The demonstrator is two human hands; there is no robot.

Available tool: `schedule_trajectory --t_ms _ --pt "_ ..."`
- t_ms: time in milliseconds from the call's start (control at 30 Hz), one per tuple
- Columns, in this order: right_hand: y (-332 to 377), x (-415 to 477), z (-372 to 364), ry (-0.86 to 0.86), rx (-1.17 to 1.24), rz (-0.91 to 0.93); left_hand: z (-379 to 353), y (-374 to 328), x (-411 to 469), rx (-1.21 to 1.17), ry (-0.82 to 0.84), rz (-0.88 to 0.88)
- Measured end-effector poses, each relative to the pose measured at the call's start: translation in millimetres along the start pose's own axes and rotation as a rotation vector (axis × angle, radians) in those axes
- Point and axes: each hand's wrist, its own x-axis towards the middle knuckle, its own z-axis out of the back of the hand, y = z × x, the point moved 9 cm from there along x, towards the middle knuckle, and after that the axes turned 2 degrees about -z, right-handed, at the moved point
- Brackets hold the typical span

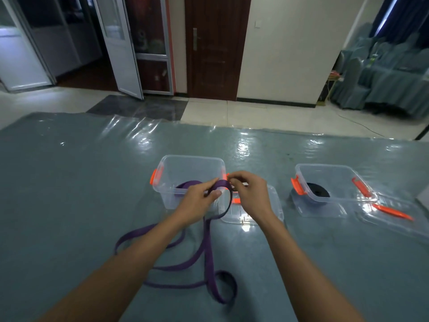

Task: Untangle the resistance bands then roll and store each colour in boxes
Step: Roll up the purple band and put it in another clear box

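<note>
A long purple band (204,249) lies in loose loops on the table in front of me, and its upper end rises to my hands. My left hand (199,201) pinches the band just in front of a clear box with orange clips (189,166). My right hand (249,194) grips the band's end beside it, over that box's lid (276,205). A second clear box (334,173) to the right holds a rolled black band (318,190).
The table carries a grey-green cloth under shiny clear plastic (69,182). The second box's lid with an orange clip (392,212) lies at the far right. Beyond the table's far edge are tiled floor, a brown door and covered chairs.
</note>
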Motion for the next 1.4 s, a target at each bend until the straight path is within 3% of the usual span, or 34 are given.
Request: schedule_trajectory --t_ms 100,333,600,833,1000,1100,1200,1300,1400 --pt "-1 0 5 -0.017 -0.023 0.023 -5 -2 -4 -0.098 -0.034 0.022" --pt "-37 -17 -9 0.147 -0.114 -0.02 -4 4 -2 -0.143 -0.053 0.079" --pt "-31 -14 -25 0.157 -0.283 0.08 2 -1 1 -0.143 0.023 0.023" --pt "-7 -3 -14 0.147 0.023 0.002 17 8 0 -0.04 -0.008 -0.001" --pt "10 1 -19 0.163 0.425 -0.104 8 0 5 -0.168 -0.004 -0.024" --pt "6 5 -15 0.107 0.531 -0.181 4 0 6 -0.297 -0.002 -0.005" --pt "-2 4 -20 0.132 0.59 -0.244 2 2 4 -0.248 0.003 -0.002" --pt "-2 3 -17 0.116 0.394 -0.173 6 13 5 -0.185 0.015 0.083" --pt "18 -5 -11 0.124 -0.122 0.201 12 22 6 0.042 0.11 0.146"
